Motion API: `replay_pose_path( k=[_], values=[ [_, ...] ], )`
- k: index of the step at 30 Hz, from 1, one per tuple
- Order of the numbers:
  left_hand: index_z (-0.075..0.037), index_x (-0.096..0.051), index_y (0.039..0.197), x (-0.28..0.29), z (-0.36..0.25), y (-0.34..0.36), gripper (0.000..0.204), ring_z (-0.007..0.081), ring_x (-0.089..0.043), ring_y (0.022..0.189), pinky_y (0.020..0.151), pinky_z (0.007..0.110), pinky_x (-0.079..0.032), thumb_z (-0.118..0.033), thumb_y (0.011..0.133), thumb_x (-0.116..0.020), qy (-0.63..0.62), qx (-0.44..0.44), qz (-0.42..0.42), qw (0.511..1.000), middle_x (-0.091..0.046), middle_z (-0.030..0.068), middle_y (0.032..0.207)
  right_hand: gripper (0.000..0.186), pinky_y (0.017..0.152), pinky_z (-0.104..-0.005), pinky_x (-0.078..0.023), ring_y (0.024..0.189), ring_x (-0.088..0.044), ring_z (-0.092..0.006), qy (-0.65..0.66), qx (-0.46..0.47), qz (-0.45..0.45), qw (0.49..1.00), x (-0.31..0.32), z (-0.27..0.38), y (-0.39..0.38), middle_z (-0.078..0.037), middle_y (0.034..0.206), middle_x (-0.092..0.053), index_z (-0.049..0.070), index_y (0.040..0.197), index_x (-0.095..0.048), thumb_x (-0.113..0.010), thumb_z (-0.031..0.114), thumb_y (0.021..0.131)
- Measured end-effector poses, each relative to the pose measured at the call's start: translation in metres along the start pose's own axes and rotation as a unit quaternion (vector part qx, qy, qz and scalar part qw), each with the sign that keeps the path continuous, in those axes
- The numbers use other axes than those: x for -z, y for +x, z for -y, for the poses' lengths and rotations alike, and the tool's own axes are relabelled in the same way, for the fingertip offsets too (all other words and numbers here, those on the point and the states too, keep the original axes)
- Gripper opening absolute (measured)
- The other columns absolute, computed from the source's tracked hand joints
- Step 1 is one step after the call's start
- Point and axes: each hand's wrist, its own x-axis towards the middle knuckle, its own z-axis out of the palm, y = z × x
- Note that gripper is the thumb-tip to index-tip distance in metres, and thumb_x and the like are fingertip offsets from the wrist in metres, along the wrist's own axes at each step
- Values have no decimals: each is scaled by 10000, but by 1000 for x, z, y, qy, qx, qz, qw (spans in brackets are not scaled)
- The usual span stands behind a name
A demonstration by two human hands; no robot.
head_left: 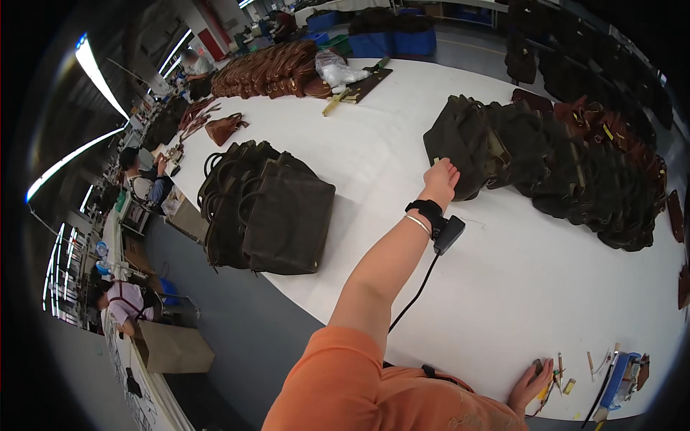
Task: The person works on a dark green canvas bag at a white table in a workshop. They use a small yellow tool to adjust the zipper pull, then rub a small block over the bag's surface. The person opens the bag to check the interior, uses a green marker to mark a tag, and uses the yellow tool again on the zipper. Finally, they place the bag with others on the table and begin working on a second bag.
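Observation:
My left hand (441, 178), a black strap device and a bracelet at its wrist, reaches forward to the near-left edge of a dark green bag (460, 136). Its fingers are curled together against that bag, with a small pale piece at the fingertips. This bag leads a long row of overlapping dark bags (582, 176). At the lower right, my right hand (530, 386) is low over the table, closed around a small dark object (537, 367) whose kind I cannot make out. Slim hand tools (560, 370) lie beside it.
A cluster of dark handled bags (287, 215) stands on the white table (388, 194) at left. Brown bags (266, 68) and a plastic bag (338, 72) sit at the far side. A blue tray (619, 384) lies lower right. Other people work at left.

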Motion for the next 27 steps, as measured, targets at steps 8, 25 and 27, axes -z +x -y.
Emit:
replay_pose_path(
  k=[8,25,27],
  values=[
    [-13,-553,916,98,5,45,105,188,-552,803,710,316,-458,-82,857,-605,-12,-82,-129,988,-576,76,887,423,1086,-467,-343,1309,-403,-392,-6,28,-15,999,2,-5,-1,-243,1432,-406,-73,1355,-437,-501,118,983],
    [-16,-730,947,92,-59,23,195,240,-691,862,797,345,-534,-116,806,-639,285,-339,-83,893,-729,143,912,401,995,-404,-454,1295,-426,-356,51,17,-39,998,-14,-22,4,-204,1416,-423,-14,1362,-454,-513,143,998],
    [-9,-719,962,51,-83,6,193,227,-692,842,776,324,-533,-98,807,-647,269,-365,-33,891,-728,136,902,392,956,-390,-476,1292,-433,-349,79,7,-57,995,-19,-22,7,-198,1417,-428,-2,1357,-464,-513,152,1001]
  ],
)
